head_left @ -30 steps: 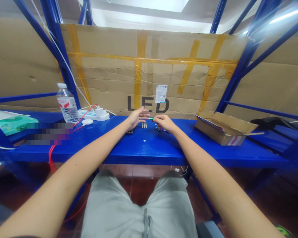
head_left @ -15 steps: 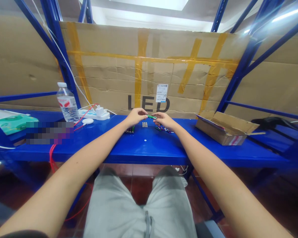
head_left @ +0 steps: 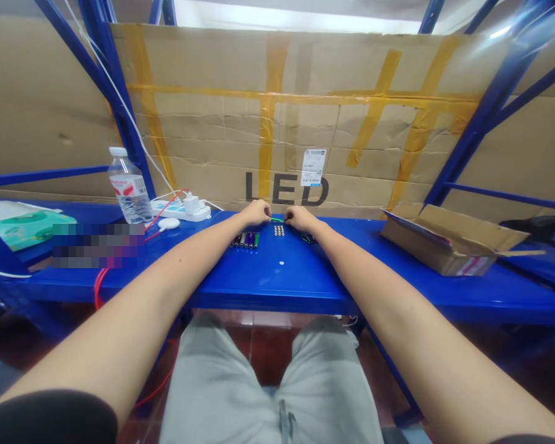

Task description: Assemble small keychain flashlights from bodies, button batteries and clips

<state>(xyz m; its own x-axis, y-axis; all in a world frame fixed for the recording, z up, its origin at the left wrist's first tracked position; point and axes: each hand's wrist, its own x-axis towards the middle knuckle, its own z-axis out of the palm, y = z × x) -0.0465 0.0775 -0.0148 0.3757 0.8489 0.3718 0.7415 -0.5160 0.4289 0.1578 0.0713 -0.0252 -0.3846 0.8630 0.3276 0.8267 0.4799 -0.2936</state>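
Observation:
Both my hands meet at the back of the blue table [head_left: 268, 277], in front of the "LED" cardboard. My left hand [head_left: 256, 212] and my right hand [head_left: 296, 217] are closed in pinches on the two ends of a thin green pen-like stick [head_left: 276, 219] held between them. Just below the left hand lies a row of several small dark, purple and green sticks [head_left: 245, 240]. A cluster of tiny metal pieces [head_left: 279, 230] sits under the held stick. A few more coloured sticks [head_left: 309, 238] lie under my right wrist.
A water bottle [head_left: 130, 188] and a white power strip with charger [head_left: 181, 208] stand at the left, with a red cable [head_left: 102, 279] trailing off the edge. An open cardboard box [head_left: 456, 242] lies at the right. A green packet [head_left: 28, 226] lies at the far left.
My left hand went from open to pinching the green stick's end. Both hands moved closer together, and the view shifted closer to the table.

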